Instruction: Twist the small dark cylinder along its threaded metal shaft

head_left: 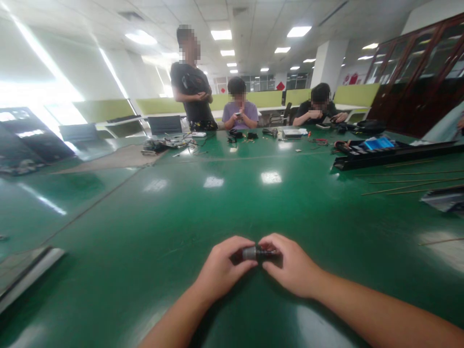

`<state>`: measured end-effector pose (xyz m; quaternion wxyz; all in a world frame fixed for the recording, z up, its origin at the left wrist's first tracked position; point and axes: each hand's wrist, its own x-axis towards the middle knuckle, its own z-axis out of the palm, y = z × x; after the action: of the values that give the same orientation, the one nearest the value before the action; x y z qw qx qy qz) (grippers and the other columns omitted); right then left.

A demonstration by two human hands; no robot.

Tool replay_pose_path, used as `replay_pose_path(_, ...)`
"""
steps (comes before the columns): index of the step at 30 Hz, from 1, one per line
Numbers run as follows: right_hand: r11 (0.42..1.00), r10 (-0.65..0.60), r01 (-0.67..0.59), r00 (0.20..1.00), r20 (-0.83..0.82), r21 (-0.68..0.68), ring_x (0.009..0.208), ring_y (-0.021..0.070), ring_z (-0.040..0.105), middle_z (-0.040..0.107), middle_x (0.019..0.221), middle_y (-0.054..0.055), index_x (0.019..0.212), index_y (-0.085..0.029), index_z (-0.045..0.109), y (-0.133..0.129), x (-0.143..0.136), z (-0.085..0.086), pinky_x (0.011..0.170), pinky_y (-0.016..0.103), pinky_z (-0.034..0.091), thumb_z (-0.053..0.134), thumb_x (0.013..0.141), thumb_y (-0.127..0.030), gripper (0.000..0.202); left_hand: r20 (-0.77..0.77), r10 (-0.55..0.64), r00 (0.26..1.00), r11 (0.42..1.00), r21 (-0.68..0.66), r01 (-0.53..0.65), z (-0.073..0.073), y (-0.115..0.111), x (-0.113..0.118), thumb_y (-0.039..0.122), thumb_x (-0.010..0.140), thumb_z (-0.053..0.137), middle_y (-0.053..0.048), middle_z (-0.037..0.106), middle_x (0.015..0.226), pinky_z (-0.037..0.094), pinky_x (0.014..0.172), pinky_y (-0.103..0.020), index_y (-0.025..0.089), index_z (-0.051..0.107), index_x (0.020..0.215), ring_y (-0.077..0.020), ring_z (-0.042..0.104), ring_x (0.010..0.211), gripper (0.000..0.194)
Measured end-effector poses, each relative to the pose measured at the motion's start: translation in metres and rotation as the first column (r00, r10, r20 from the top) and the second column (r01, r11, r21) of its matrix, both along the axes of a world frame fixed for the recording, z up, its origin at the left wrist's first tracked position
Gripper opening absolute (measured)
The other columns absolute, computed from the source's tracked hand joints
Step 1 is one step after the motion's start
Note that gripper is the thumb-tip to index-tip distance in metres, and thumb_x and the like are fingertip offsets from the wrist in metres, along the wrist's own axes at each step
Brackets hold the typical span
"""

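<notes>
Low in the middle of the view, a small dark cylindrical part (250, 253) with a grey metallic section lies sideways between my two hands, just over the green tabletop (174, 217). My left hand (226, 263) grips its grey left section between thumb and fingers. Around the thinner, darker right end, my right hand (290, 265) has its thumb and fingers curled. The fingertips of both hands nearly meet at the part's middle. Fine details of the part are too blurred to make out.
Across the table are one standing person (194, 92) and two seated people. Wires and parts (159, 145) lie at the far edge. A long black channel (391, 157) and thin rods (416, 182) lie at right, a metal-edged panel (32, 273) at left.
</notes>
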<state>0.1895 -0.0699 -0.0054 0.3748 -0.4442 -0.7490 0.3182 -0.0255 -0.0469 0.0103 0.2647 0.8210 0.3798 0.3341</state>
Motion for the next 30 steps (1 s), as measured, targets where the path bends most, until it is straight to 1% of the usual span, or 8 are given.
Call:
replay_pose_path(8,1.0,0.002,-0.003,1.0,-0.011,-0.016,0.084,0.018,0.061,0.067,0.09,0.001,0.097,-0.021,0.065,-0.001,-0.0018,0.0038,0.075,0.029,0.046,0.066,0.075,-0.009,0.025,0.013,-0.043,0.999,0.999,-0.024,0.043,0.0013,-0.0036,0.0014,0.024,0.08,0.074,-0.004,0.072,0.097,0.052,0.082,-0.029,0.023,0.07,0.103,-0.0178,0.067,0.089,0.023)
replay_pose_path(12,1.0,0.008,-0.008,1.0,-0.02,-0.002,0.082,0.0178,0.061,0.067,0.088,0.001,0.095,-0.021,0.067,-0.0014,-0.0019,0.0035,0.075,0.029,0.046,0.065,0.078,-0.011,0.02,0.012,-0.016,1.0,1.0,-0.018,0.016,0.002,-0.0045,0.0016,0.024,0.08,0.075,-0.003,0.072,0.096,0.052,0.081,-0.028,0.022,0.07,0.101,-0.0176,0.067,0.088,0.022)
replay_pose_path(16,1.0,0.014,-0.014,1.0,-0.008,-0.002,0.081,0.0175,0.061,0.067,0.089,0.001,0.097,-0.022,0.068,-0.0016,-0.0012,0.0028,0.074,0.029,0.046,0.065,0.078,-0.01,0.022,-0.005,0.003,1.0,1.0,-0.022,-0.003,0.0021,-0.0051,0.0012,0.023,0.079,0.075,-0.003,0.072,0.095,0.051,0.08,-0.027,0.022,0.07,0.1,-0.0172,0.067,0.087,0.022)
replay_pose_path(22,1.0,0.017,-0.017,1.0,-0.015,-0.01,0.084,0.0172,0.062,0.067,0.089,0.001,0.092,-0.021,0.069,-0.0006,-0.0008,0.0029,0.075,0.027,0.045,0.066,0.08,-0.011,0.017,-0.006,-0.002,1.0,1.0,-0.022,0.001,0.0009,-0.0053,0.0033,0.021,0.078,0.076,-0.001,0.072,0.096,0.051,0.082,-0.026,0.023,0.07,0.101,-0.0156,0.067,0.088,0.023)
replay_pose_path(30,0.999,0.0,0.0,1.0,0.003,-0.044,0.079,0.0173,0.062,0.067,0.086,0.001,0.092,-0.021,0.07,0.0001,-0.0016,0.0029,0.073,0.028,0.045,0.068,0.078,-0.011,0.017,-0.049,0.092,0.995,0.994,-0.049,-0.094,-0.0001,-0.0093,0.0048,0.02,0.079,0.074,-0.001,0.072,0.099,0.051,0.082,-0.025,0.023,0.07,0.103,-0.0157,0.066,0.09,0.024)
